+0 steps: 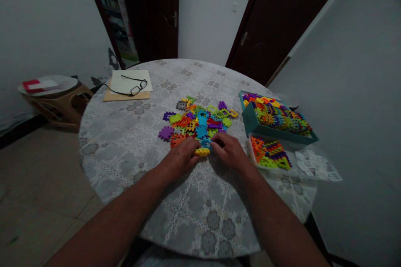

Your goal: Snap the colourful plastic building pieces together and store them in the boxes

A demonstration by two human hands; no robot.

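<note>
On the round table [188,204], the left hand [187,149] holds a yellow piece [202,152] and the right hand [230,148] touches a blue piece [205,143], beside a pile of colourful toothed pieces [182,122]; a filled box [269,128] and tub [252,152] stand at right, eyeglasses [140,87] lie on paper [118,82] at left.

There are two hands [187,151] [229,149], one tub [251,151], one table [191,204].

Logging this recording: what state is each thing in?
Multicoloured toothed plastic pieces: heaped.
Yellow toothed piece: in left hand.
Blue toothed piece: touched by right hand.
Black glasses: unfolded, on white paper.
Teal rectangular box: open, filled.
Translucent plastic tub: open, filled.
Brown right door: seemingly shut.
Brown left door: unclear whether shut.
</note>
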